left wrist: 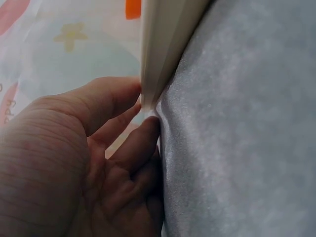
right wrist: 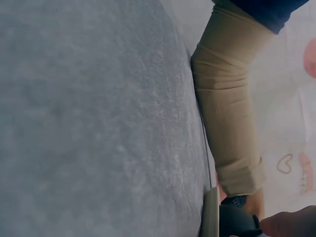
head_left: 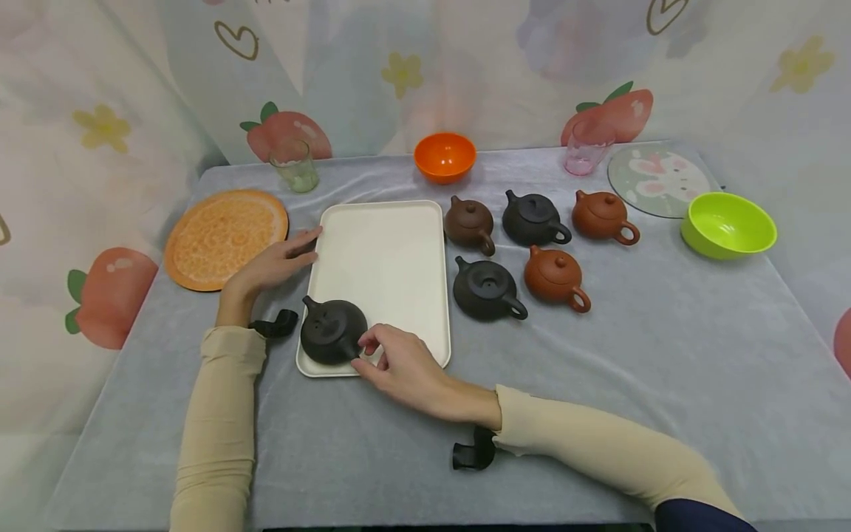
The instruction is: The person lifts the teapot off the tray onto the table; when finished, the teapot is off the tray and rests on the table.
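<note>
A black teapot (head_left: 330, 332) sits on the near left corner of a cream rectangular tray (head_left: 392, 273), its spout toward the far left. My right hand (head_left: 408, 373) pinches the teapot's handle between thumb and finger. In the right wrist view only part of the dark teapot (right wrist: 236, 221) and a fingertip show at the bottom. My left hand (head_left: 275, 264) touches the tray's left edge. The left wrist view has its thumb and fingertips against the tray rim (left wrist: 160, 49), with some fingers low on the grey cloth.
Right of the tray stand a brown teapot (head_left: 469, 224), two black teapots (head_left: 534, 219) and two reddish-brown ones (head_left: 601, 214). An orange bowl (head_left: 445, 157), a green glass (head_left: 295, 168) and a pink glass (head_left: 588, 151) are at the back. A round mat (head_left: 226, 238) lies left, a lime bowl (head_left: 728, 225) right.
</note>
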Demonstrator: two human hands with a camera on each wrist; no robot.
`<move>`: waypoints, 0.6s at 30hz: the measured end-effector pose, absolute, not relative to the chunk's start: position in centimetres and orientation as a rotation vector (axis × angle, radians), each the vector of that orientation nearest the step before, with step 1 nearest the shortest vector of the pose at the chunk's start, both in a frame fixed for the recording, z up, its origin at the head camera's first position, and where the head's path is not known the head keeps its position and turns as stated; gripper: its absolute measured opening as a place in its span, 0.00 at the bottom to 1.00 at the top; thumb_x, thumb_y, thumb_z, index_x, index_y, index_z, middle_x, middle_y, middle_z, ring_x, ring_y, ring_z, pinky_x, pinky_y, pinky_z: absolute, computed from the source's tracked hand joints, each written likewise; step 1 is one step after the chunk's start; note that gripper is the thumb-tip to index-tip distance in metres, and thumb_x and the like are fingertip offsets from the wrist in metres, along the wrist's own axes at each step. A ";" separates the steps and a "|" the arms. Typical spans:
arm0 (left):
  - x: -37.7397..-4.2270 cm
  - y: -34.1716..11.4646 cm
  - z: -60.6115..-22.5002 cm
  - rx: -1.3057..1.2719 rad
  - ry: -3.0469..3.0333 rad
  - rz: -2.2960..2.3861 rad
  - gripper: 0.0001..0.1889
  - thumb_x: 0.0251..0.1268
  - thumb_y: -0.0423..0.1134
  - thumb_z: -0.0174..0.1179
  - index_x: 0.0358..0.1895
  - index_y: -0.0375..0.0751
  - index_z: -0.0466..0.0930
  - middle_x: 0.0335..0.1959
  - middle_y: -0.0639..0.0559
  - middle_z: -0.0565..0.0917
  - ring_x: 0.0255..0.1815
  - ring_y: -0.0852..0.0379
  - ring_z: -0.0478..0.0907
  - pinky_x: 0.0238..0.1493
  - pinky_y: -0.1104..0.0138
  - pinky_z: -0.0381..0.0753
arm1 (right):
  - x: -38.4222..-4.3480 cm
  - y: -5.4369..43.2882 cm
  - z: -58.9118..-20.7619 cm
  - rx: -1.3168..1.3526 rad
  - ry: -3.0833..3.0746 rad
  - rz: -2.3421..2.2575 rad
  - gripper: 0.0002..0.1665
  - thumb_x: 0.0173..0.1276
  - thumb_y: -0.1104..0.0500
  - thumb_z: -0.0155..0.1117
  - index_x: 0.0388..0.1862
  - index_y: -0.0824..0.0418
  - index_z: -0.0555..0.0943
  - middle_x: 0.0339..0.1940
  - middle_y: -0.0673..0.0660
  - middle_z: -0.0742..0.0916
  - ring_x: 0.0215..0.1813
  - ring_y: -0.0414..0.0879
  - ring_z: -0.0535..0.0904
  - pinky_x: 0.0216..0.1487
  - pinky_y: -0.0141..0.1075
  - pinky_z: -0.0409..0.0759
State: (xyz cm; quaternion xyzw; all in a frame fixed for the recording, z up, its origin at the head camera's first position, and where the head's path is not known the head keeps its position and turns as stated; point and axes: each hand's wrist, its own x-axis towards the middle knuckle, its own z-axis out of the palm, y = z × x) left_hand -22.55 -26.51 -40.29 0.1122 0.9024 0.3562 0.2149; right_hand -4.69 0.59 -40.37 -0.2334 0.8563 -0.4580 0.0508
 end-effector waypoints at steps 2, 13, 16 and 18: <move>-22.5 -26.5 -40.3 0.312 2.501 0.990 0.33 0.74 0.54 0.51 0.78 0.59 0.51 0.80 0.43 0.43 0.81 0.45 0.39 0.75 0.45 0.44 | -4.8 0.2 -40.4 -0.704 2.597 -1.382 0.13 0.67 0.55 0.67 0.46 0.60 0.80 0.37 0.51 0.85 0.25 0.29 0.74 0.34 0.26 0.72; -22.6 -26.4 -40.4 0.308 2.483 1.011 0.33 0.76 0.50 0.51 0.79 0.55 0.50 0.80 0.41 0.42 0.81 0.44 0.37 0.76 0.45 0.43 | -5.0 -0.8 -40.8 -0.697 2.628 -1.408 0.15 0.70 0.56 0.64 0.51 0.62 0.78 0.37 0.53 0.87 0.30 0.35 0.80 0.36 0.26 0.75; -22.7 -26.4 -40.5 0.302 2.481 1.009 0.33 0.76 0.47 0.50 0.79 0.52 0.49 0.80 0.39 0.41 0.81 0.42 0.37 0.75 0.44 0.42 | -5.0 -0.7 -41.0 -0.682 2.679 -1.417 0.14 0.71 0.59 0.62 0.52 0.63 0.78 0.36 0.53 0.86 0.30 0.36 0.80 0.36 0.28 0.75; -22.8 -26.4 -40.6 0.298 2.487 1.008 0.33 0.77 0.46 0.50 0.79 0.50 0.50 0.80 0.38 0.42 0.80 0.42 0.37 0.75 0.44 0.42 | -5.1 -0.6 -41.1 -0.674 2.703 -1.426 0.14 0.71 0.59 0.61 0.53 0.64 0.78 0.36 0.53 0.86 0.29 0.36 0.80 0.36 0.28 0.75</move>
